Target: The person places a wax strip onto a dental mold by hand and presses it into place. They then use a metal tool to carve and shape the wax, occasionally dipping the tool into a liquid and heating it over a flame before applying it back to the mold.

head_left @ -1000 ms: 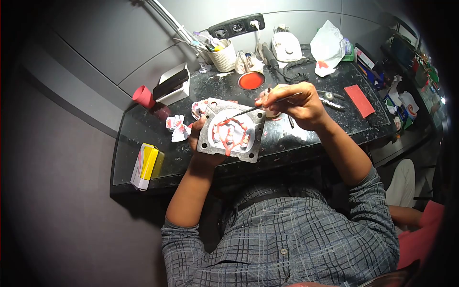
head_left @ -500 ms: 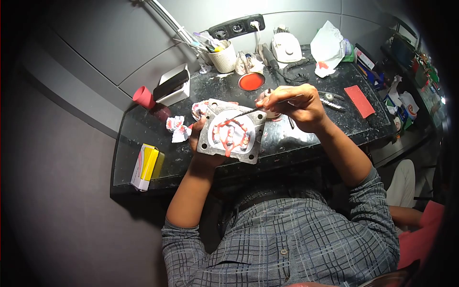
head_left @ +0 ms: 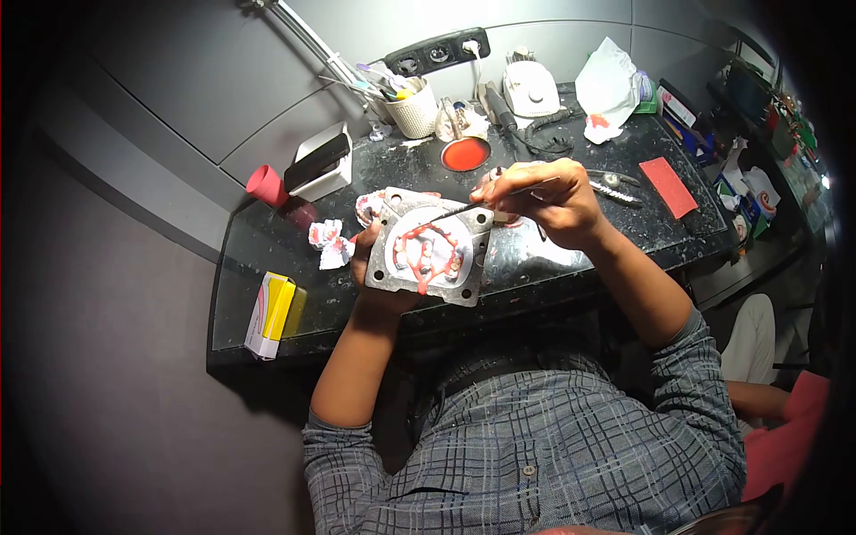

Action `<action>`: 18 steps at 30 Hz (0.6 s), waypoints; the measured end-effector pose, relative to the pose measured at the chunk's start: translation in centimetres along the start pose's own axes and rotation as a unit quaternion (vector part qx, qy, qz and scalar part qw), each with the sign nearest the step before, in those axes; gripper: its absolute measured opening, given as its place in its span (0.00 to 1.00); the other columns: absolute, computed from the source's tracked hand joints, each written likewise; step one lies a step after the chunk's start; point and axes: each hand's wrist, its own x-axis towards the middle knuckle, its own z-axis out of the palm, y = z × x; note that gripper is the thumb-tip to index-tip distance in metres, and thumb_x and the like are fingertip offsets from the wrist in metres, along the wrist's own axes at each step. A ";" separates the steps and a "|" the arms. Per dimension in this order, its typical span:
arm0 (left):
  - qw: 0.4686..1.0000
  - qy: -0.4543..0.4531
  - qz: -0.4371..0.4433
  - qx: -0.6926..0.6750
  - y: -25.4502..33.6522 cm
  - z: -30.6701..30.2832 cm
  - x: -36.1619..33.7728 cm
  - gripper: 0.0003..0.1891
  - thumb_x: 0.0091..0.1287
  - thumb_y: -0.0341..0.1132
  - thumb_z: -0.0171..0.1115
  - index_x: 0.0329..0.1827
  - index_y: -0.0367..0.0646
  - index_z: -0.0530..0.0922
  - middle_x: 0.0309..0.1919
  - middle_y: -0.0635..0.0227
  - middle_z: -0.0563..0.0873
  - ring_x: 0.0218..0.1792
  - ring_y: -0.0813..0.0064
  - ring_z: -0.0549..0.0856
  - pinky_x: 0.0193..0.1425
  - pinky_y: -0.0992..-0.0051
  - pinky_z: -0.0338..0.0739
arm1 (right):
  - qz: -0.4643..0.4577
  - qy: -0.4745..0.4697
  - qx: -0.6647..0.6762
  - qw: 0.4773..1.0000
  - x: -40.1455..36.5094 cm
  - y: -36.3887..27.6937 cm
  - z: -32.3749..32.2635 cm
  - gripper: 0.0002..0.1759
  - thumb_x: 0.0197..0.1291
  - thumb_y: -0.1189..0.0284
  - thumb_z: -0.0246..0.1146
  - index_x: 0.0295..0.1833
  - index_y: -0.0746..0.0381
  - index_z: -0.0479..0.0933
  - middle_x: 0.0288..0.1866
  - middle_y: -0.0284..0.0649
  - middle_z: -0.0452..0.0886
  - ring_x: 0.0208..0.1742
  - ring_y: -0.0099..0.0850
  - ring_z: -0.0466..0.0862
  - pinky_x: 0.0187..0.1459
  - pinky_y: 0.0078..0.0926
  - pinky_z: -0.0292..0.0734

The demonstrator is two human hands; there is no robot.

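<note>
My left hand grips the left side of a square metal dental flask half, tilting it up above the bench edge. White plaster fills its round middle, and on it lies a horseshoe of red wax with several tooth shapes set along it. In my right hand, a thin dark wax carver is pinched between thumb and fingers. Its tip points down-left, at the upper part of the wax; whether it touches cannot be made out. Most left-hand fingers are hidden behind the flask.
Plaster models with red wax lie left of the flask. Behind are a dish of red wax, a tool cup and a white device. A red wax sheet lies right; a yellow-white box stands left. Another person's arm shows at right.
The whole view has shifted very slightly. Both hands, the flask and the carver keep nearly the same pose, with the carver tip still over the upper part of the wax.
</note>
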 end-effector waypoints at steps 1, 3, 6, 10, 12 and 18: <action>1.000 -0.008 0.000 0.001 0.0 0.0 0.0 0.49 0.66 0.60 0.66 0.78 0.27 0.62 0.72 0.37 0.74 0.71 0.38 0.77 0.77 0.39 0.69 | 0.000 0.000 0.000 1.000 0.0 0.0 0.0 0.11 0.66 0.86 0.68 0.52 0.68 0.88 0.51 0.42 0.92 0.49 0.22 0.88 0.43 0.16 0.81; 1.000 -0.005 -0.004 -0.002 0.0 0.0 0.0 0.49 0.66 0.60 0.67 0.78 0.27 0.62 0.72 0.37 0.74 0.71 0.38 0.77 0.77 0.40 0.70 | -0.013 -0.022 -0.022 0.999 0.0 0.1 -0.3 0.11 0.66 0.86 0.68 0.52 0.69 0.87 0.51 0.43 0.92 0.50 0.23 0.88 0.45 0.17 0.82; 1.000 0.002 -0.002 -0.022 -0.1 0.6 0.0 0.47 0.67 0.56 0.66 0.78 0.26 0.63 0.70 0.39 0.77 0.69 0.43 0.80 0.75 0.44 0.74 | -0.025 0.023 0.041 0.999 0.1 0.2 -1.1 0.11 0.68 0.85 0.67 0.54 0.71 0.86 0.50 0.45 0.91 0.50 0.24 0.88 0.47 0.19 0.82; 0.999 0.019 -0.004 -0.044 0.1 1.1 -0.2 0.42 0.69 0.52 0.64 0.77 0.27 0.65 0.68 0.42 0.79 0.69 0.47 0.80 0.74 0.46 0.75 | 0.036 0.110 -0.096 0.989 -0.1 -1.3 -3.9 0.07 0.74 0.76 0.67 0.51 0.67 0.85 0.45 0.39 0.91 0.45 0.22 0.88 0.43 0.17 0.80; 0.998 0.037 -0.001 -0.050 0.1 1.1 -0.3 0.42 0.69 0.52 0.63 0.77 0.27 0.65 0.68 0.44 0.79 0.69 0.48 0.80 0.75 0.46 0.74 | 0.056 0.137 -0.117 0.982 -0.1 -1.4 -4.7 0.07 0.73 0.74 0.68 0.49 0.66 0.85 0.44 0.39 0.91 0.45 0.21 0.88 0.42 0.16 0.79; 0.996 0.059 0.020 -0.060 -0.2 0.5 -0.1 0.42 0.70 0.55 0.62 0.77 0.29 0.65 0.69 0.43 0.78 0.68 0.46 0.80 0.74 0.43 0.73 | 0.024 0.104 -0.044 0.993 0.1 -1.4 -3.3 0.07 0.72 0.74 0.68 0.49 0.67 0.85 0.45 0.40 0.91 0.45 0.22 0.88 0.44 0.17 0.81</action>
